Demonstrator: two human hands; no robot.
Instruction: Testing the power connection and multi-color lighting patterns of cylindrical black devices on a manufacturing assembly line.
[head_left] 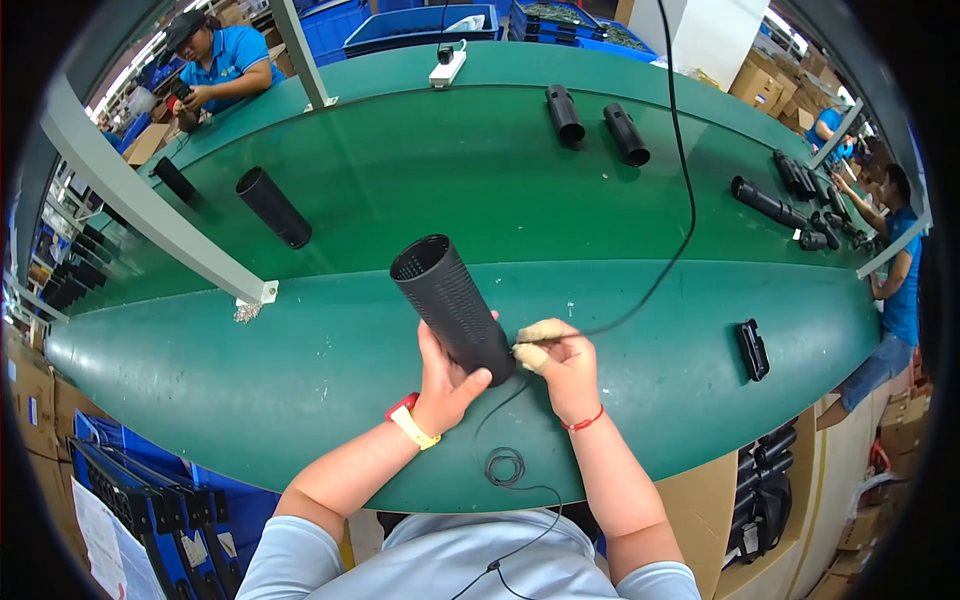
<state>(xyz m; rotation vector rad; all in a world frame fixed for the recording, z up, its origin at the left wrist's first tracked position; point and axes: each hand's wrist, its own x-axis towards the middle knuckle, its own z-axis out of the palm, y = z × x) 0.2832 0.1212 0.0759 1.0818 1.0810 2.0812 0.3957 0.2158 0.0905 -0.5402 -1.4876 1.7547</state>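
Note:
My left hand [447,382] is wrapped round the lower part of a black perforated cylinder [445,300]. Its open, hollow end tilts up and to the left. At the cylinder's lower right end, my right hand [560,365] is closed in a pinch, with pale finger covers on the thumb and fingertips. A black cable [683,150] hangs from above and runs into those fingers; its end there is hidden. Below the cylinder, a thin dark cord [505,467] lies in a small coil and trails toward my body.
More black cylinders [273,207] stand or lie across the green bench [300,350]. A small black part [752,350] rests at right. Metal posts [150,190] rise from the bench. A white power strip [448,66] sits at the back. Co-workers [225,65] are at far left and right.

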